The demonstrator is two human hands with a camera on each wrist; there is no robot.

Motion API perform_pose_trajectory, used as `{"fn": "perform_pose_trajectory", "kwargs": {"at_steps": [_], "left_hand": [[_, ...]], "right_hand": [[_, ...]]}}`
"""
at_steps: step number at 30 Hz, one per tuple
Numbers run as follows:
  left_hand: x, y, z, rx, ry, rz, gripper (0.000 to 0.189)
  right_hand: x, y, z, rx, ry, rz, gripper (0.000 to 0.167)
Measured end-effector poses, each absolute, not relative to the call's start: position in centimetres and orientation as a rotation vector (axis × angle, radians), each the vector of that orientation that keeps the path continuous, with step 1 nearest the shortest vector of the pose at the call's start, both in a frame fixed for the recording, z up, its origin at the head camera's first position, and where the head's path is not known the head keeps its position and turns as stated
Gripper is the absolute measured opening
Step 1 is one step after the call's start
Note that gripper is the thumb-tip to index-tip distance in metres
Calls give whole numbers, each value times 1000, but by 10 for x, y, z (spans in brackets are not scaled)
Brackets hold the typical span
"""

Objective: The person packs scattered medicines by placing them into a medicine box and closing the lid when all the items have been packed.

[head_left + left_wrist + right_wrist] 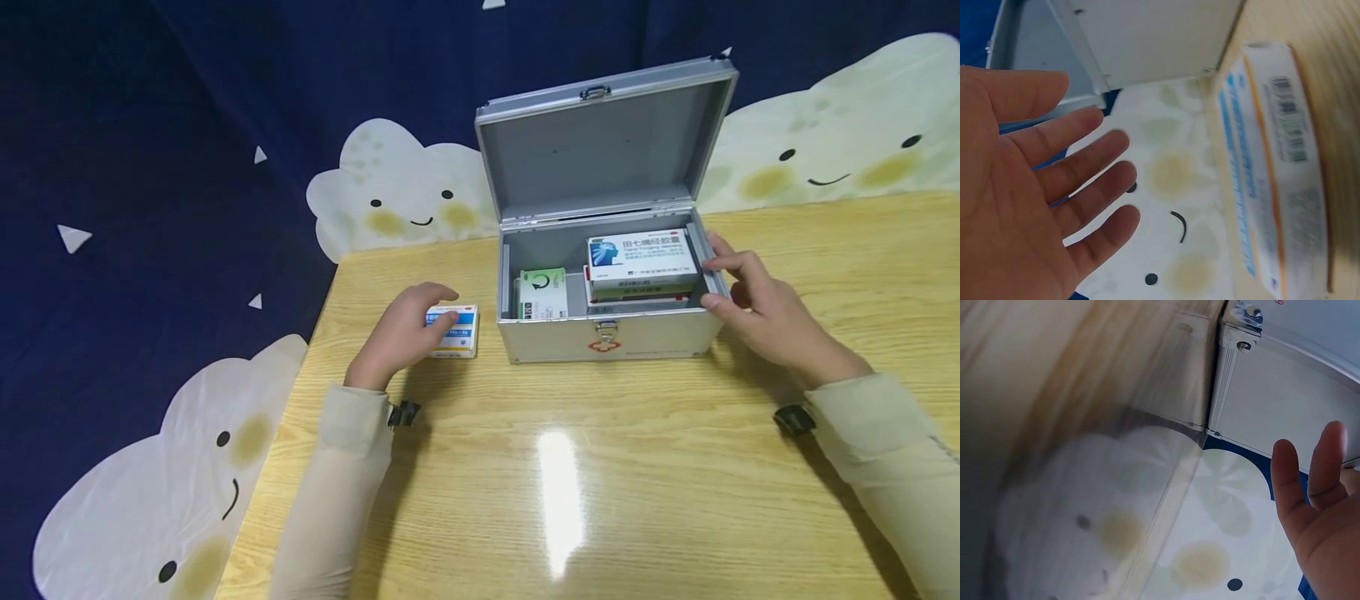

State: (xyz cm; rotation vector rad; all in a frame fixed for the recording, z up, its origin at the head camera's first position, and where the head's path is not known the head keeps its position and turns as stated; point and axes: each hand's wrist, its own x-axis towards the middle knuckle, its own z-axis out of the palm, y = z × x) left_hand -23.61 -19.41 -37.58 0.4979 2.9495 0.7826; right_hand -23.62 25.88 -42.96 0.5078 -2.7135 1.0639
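My left hand (405,329) is over a small white, blue and orange medicine box (463,333) lying on the table. In the left wrist view, the fingers (1094,153) are spread and relaxed, and the medicine box (1291,162) is apart from them. My right hand (772,312) is at the right side of a silver first-aid case (555,342), with index finger and thumb tips at its rim. In the right wrist view, two fingers (1294,481) extend beside the case's wall (1272,400); the thumb is hidden there. The case's lid (592,150) stands raised.
Inside the case are a green and white box (545,293) at the left and a white medicine box (645,257) stacked on other boxes at the right. A dark blue curtain (225,67) with cloud prints hangs behind the wooden table (465,467).
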Motion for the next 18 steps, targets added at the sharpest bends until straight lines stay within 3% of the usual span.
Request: {"fn": "perform_pose_trajectory", "kwargs": {"at_steps": [18], "left_hand": [[-233,-212,-403,393,2871,454,83]], "right_hand": [[-234,259,-428,532,-2719,1055,44]]}}
